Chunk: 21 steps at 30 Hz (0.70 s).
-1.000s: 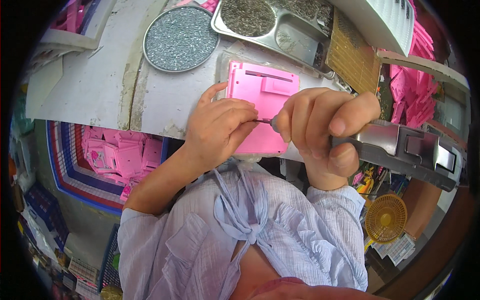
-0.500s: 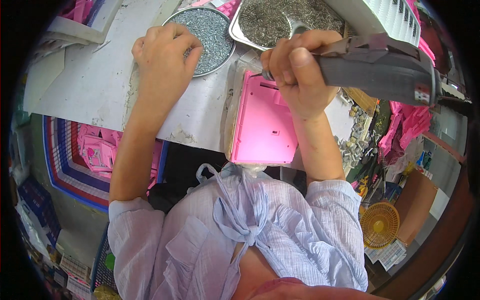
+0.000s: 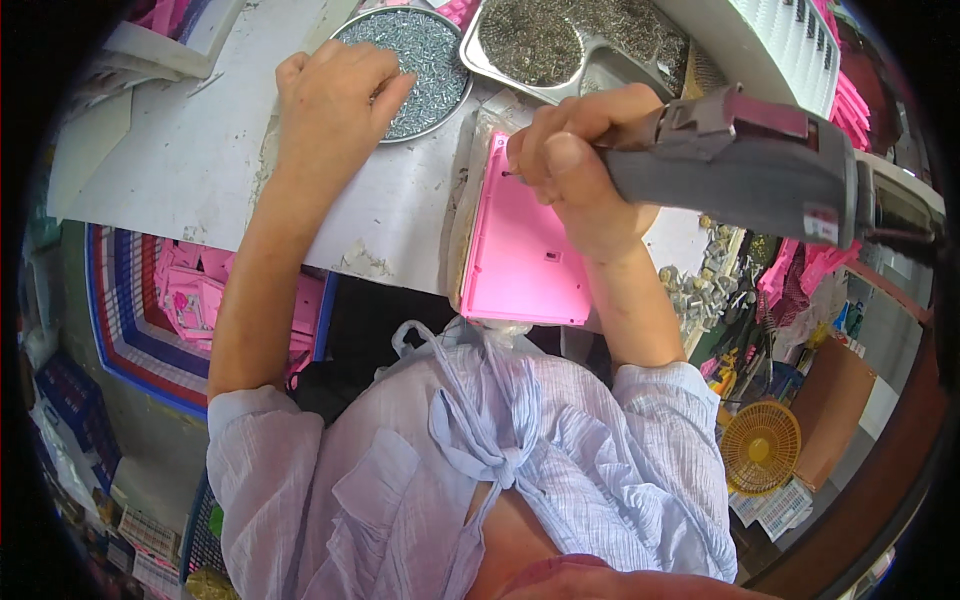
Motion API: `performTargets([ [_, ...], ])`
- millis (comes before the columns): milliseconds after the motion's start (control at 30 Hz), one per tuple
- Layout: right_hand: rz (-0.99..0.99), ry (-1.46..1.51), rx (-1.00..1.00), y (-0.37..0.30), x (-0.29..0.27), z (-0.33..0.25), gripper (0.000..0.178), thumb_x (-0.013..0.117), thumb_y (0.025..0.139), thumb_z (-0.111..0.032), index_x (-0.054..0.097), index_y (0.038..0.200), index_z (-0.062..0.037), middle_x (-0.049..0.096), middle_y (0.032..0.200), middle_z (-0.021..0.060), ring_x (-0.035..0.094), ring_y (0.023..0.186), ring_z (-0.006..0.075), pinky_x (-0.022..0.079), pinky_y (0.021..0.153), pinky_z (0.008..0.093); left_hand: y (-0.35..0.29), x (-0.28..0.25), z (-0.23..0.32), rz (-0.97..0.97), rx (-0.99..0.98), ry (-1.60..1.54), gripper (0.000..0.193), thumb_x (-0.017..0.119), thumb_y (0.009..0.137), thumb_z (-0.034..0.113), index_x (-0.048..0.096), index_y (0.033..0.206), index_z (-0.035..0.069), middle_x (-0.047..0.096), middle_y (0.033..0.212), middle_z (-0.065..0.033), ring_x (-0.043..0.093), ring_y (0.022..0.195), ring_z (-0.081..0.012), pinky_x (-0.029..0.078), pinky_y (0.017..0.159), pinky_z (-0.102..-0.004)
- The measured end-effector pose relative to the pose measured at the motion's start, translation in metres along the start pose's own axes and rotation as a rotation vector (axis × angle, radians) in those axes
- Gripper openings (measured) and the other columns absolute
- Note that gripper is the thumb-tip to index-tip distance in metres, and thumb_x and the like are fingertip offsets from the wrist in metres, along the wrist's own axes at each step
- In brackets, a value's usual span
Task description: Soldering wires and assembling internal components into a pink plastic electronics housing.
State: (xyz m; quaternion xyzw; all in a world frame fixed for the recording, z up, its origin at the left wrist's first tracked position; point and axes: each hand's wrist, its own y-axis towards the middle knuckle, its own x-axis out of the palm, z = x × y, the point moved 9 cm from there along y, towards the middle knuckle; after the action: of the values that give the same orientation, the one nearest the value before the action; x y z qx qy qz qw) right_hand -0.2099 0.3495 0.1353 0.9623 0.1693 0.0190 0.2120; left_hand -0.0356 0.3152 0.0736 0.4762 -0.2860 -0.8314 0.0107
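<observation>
My right hand (image 3: 590, 170) is wrapped round a grey electric screwdriver (image 3: 735, 185), whose body slants off to the right. Its thin bit points at the left edge of a pink plastic panel (image 3: 525, 260), just below the panel's far left corner. The panel lies in a holder (image 3: 466, 215) with a worn, clear-looking rim, at the table's near edge. Over the left rim of a round tray of small silvery screws (image 3: 425, 75) is my left hand (image 3: 335, 105). Its fingers are curled together; whatever they pinch is hidden.
A metal compartment tray (image 3: 615, 72) of small dark metal parts stands at the far side. To the right lie a pile of small metal pieces (image 3: 705, 285) and a yellow basket (image 3: 760, 450). A striped basket (image 3: 140, 330) of pink parts sits low on the left.
The screwdriver and my right hand have shifted slightly nearer, moving the bit down the panel's left edge from its far corner. My left hand has moved a little right over the screws.
</observation>
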Motion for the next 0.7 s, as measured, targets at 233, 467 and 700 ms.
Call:
performTargets([
  [233, -0.055, -0.027, -0.014, -0.001, 0.003, 0.0, 0.019, 0.064, 0.098, -0.012, 0.049, 0.108, -0.0053, 0.049, 0.064, 0.0045, 0.043, 0.05, 0.0131, 0.04, 0.049, 0.0329, -0.014, -0.016, 0.035, -0.039, 0.052, -0.175, 0.007, 0.074, 0.085, 0.019, 0.07, 0.085, 0.013, 0.069, 0.086, 0.0034, 0.061, 0.086, -0.0192, 0.037, 0.084, -0.0417],
  [467, -0.114, 0.366, -0.057, 0.002, 0.013, -0.06, 0.027, 0.06, 0.103, -0.027, 0.051, 0.121, -0.0094, 0.047, 0.066, -0.0008, 0.042, 0.053, 0.0125, 0.04, 0.053, 0.0329, -0.05, -0.023, 0.09, -0.128, -0.045, -0.593, 0.009, 0.076, 0.083, 0.013, 0.073, 0.091, 0.01, 0.071, 0.083, -0.0016, 0.062, 0.076, -0.0196, 0.039, 0.079, -0.0362],
  [700, -0.038, 0.36, -0.016, -0.016, 0.022, -0.058, 0.028, 0.064, 0.1, -0.023, 0.049, 0.117, -0.0072, 0.051, 0.067, 0.0029, 0.049, 0.056, 0.0144, 0.045, 0.056, 0.0346, -0.06, -0.026, 0.097, -0.162, -0.04, -0.564, 0.011, 0.078, 0.081, 0.015, 0.073, 0.089, 0.011, 0.07, 0.081, -0.0012, 0.062, 0.075, -0.0197, 0.039, 0.078, -0.0366],
])
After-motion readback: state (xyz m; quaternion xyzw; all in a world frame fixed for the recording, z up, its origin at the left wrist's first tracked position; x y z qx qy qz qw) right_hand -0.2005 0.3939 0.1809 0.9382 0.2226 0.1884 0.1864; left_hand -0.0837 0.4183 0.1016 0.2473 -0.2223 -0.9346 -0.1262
